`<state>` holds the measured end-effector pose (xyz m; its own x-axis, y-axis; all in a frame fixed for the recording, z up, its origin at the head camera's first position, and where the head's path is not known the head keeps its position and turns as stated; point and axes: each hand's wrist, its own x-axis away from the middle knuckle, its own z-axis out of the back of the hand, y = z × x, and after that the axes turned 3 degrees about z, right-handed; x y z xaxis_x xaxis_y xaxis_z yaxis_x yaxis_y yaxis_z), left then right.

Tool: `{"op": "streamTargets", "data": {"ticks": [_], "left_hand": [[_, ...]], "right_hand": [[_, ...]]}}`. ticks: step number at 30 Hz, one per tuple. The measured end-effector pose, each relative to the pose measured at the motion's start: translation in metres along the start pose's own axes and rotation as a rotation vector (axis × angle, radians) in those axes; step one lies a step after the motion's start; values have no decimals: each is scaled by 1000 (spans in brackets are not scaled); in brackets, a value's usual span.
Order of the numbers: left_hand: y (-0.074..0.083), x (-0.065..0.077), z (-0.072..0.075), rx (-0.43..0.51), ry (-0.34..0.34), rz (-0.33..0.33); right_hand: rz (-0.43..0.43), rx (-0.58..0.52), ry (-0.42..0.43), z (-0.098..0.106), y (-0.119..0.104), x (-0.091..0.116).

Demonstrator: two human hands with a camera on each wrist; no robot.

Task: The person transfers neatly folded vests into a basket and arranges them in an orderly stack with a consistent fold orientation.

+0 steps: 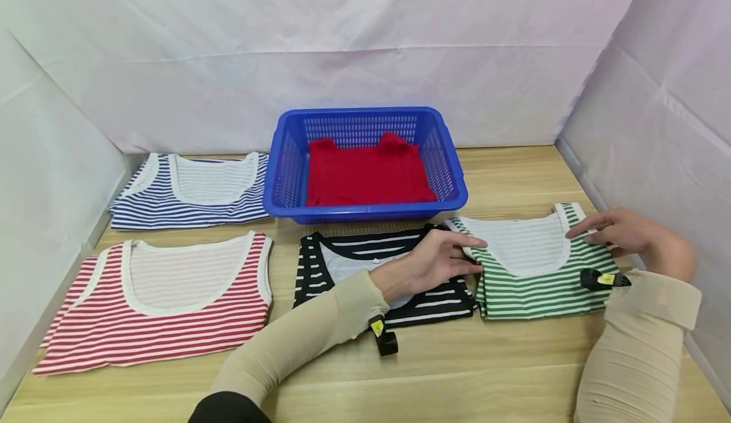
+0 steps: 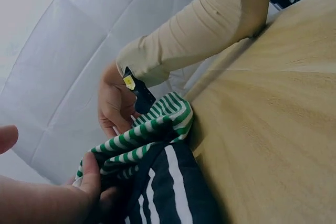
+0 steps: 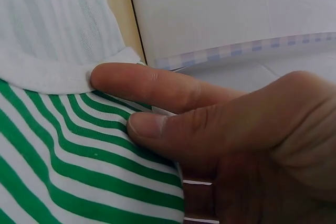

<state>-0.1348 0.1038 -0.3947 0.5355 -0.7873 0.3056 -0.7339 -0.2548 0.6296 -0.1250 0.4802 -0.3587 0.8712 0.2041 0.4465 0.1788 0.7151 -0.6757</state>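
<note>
A folded green-and-white striped tank top (image 1: 531, 296) with a white neckline lies at the right of the table. My left hand (image 1: 419, 261) holds its left edge, over the black-and-white striped tank top (image 1: 440, 305) beside it. In the left wrist view, the thumb (image 2: 90, 169) is against the green striped cloth, and other fingers are partly hidden under it. At the opposite edge, my right hand (image 1: 634, 236) grips the green top. Its thumb (image 3: 149, 126) and index finger lie on the cloth in the right wrist view, the remaining fingers beneath the edge.
Behind the black top stands a blue plastic basket (image 1: 365, 212) with a folded red garment (image 1: 365, 175) inside. A blue-striped tank top (image 1: 194, 214) and a red-striped one (image 1: 165, 334) lie on the left. White sheets (image 1: 365, 74) wall the table at the back and sides.
</note>
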Motion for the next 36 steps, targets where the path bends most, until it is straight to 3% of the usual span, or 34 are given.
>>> {"op": "streamTargets", "data": {"ticks": [5, 9, 18, 22, 26, 33, 36], "left_hand": [[-2, 2, 1, -245, -115, 33], [-2, 2, 2, -349, -110, 18], [-2, -3, 6, -301, -2, -63], [-3, -5, 7, -299, 38, -96], [-4, -5, 7, -312, 26, -113], [-7, -5, 9, -301, -18, 5], [-8, -6, 10, -325, -14, 26]], "right_hand": [[11, -21, -20, 0, -2, -2], [-44, 2, 9, 0, -5, -4], [-56, 117, 45, -2, -7, -8], [-66, 84, 38, -5, -9, -10], [-103, 35, 9, -8, -9, -9], [-13, 130, 63, -8, -6, -13], [46, 202, 66, -8, -7, -13]]}}
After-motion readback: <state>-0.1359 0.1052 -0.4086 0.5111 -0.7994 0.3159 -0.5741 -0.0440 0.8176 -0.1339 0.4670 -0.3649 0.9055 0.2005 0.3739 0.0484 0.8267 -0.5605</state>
